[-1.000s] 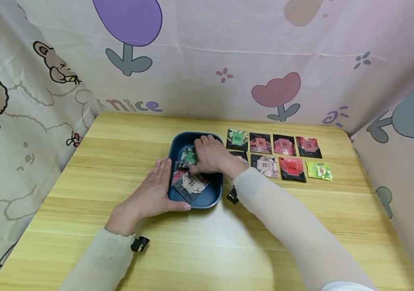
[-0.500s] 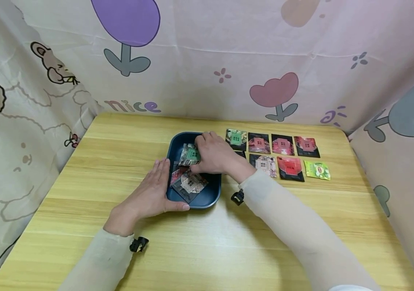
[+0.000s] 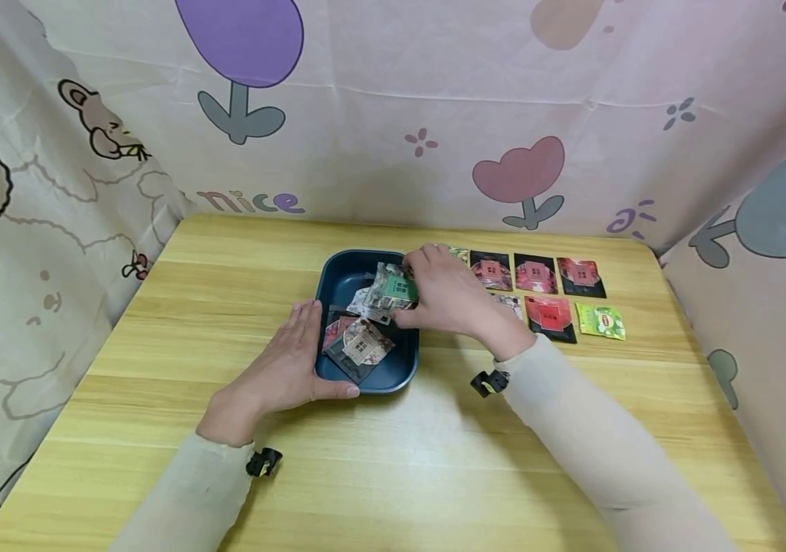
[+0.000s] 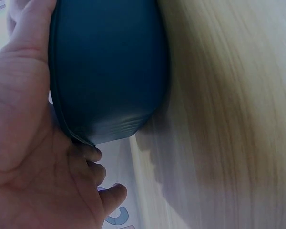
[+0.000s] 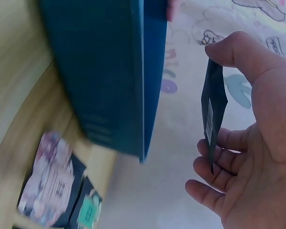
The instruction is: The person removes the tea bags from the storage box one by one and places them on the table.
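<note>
My right hand [image 3: 449, 295] pinches a green-labelled tea bag sachet [image 3: 396, 287] between thumb and fingers, above the right side of a dark blue tray [image 3: 401, 366]. In the right wrist view the sachet [image 5: 213, 105] is seen edge-on, clear of the tray wall [image 5: 100, 71]. My left hand [image 3: 282, 364] rests against the tray's left side with straight fingers, its thumb along the front rim. Inside the tray lie a black sachet with a pale label [image 3: 363, 349], a pink one [image 3: 334, 330] partly under it, and a whitish one [image 3: 363, 303] partly covered by the held sachet.
Right of the tray, sachets lie in two rows on the wooden table [image 3: 393, 475], among them a red one [image 3: 550, 316] and a yellow-green one [image 3: 601, 322]. My right hand and wrist hide some. A patterned curtain [image 3: 365, 153] hangs behind the table.
My right hand has lifted the green-labelled sachet and moved it rightward, from inside the tray to its right rim, uncovering the whitish sachet. The left hand stays at the tray.
</note>
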`<state>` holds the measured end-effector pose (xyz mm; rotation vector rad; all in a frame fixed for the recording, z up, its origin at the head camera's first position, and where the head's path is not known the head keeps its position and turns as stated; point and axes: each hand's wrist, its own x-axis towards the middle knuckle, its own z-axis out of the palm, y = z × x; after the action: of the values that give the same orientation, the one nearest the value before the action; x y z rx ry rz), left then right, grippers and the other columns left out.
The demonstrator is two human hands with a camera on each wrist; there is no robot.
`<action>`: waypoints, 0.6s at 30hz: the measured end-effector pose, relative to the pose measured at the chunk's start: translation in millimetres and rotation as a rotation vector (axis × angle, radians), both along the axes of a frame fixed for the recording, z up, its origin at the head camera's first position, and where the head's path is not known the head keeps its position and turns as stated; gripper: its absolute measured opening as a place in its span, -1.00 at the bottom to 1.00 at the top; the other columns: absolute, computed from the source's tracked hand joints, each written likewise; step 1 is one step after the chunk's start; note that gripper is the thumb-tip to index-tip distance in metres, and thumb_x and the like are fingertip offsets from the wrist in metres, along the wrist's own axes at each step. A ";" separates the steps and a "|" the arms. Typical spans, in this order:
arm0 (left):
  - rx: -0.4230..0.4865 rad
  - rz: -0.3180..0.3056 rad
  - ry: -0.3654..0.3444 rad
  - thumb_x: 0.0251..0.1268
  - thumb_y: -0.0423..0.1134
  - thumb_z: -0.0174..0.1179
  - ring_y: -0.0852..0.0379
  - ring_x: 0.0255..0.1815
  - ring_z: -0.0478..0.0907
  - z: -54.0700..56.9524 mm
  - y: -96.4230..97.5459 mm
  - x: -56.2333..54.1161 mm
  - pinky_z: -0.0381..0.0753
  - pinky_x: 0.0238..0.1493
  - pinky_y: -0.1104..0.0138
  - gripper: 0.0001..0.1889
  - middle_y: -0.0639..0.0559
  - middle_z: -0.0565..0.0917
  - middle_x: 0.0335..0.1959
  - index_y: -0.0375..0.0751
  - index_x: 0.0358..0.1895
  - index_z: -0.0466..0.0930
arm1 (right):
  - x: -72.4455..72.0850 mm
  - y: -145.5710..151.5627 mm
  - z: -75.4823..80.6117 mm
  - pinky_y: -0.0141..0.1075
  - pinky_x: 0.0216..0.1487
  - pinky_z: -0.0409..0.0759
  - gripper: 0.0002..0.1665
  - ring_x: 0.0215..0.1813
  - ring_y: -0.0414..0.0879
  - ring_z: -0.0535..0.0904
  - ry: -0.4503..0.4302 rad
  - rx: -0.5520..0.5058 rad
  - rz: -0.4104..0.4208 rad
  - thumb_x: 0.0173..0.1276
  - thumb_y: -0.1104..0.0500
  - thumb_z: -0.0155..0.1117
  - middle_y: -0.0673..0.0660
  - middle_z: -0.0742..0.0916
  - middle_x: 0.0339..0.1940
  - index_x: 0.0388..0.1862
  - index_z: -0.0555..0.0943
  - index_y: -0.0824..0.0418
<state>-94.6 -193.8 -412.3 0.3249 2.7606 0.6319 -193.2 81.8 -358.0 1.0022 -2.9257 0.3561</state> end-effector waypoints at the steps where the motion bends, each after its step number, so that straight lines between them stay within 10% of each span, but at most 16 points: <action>1: -0.002 0.001 -0.001 -0.06 0.61 0.40 -0.23 0.77 -0.47 -0.1 0.0 -0.1 -0.21 0.71 -0.21 0.60 -0.25 -0.34 0.77 -0.25 0.72 -0.49 | 1.5 5.4 -0.1 -0.01 0.27 0.54 -0.01 0.19 0.11 0.47 -0.005 -0.008 -0.011 0.20 -0.32 0.51 0.22 0.60 0.20 0.39 0.48 0.30; 9: -0.009 0.009 0.003 -0.07 0.60 0.41 -0.24 0.77 -0.45 -0.1 -0.8 -0.8 -0.19 0.71 -0.22 0.61 -0.27 -0.32 0.77 -0.26 0.72 -0.47 | 15.1 47.8 -6.1 -0.06 0.03 0.45 -0.06 0.03 0.10 0.40 -0.005 -0.047 -0.056 0.17 -0.28 0.53 0.17 0.58 -0.02 0.31 0.52 0.31; 18: -0.017 0.017 0.000 -0.07 0.58 0.44 -0.25 0.77 -0.47 1.7 -6.6 -0.7 -0.20 0.70 -0.24 0.61 -0.27 -0.33 0.76 -0.28 0.72 -0.48 | 31.8 78.6 -29.3 0.09 0.29 0.53 -0.03 0.13 0.17 0.49 0.004 -0.033 -0.083 0.10 -0.25 0.61 0.25 0.61 0.08 0.26 0.52 0.37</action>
<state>-95.3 -200.4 -410.6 0.2981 2.7698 0.6116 -161.4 160.4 -387.3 0.8741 -2.9369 0.3968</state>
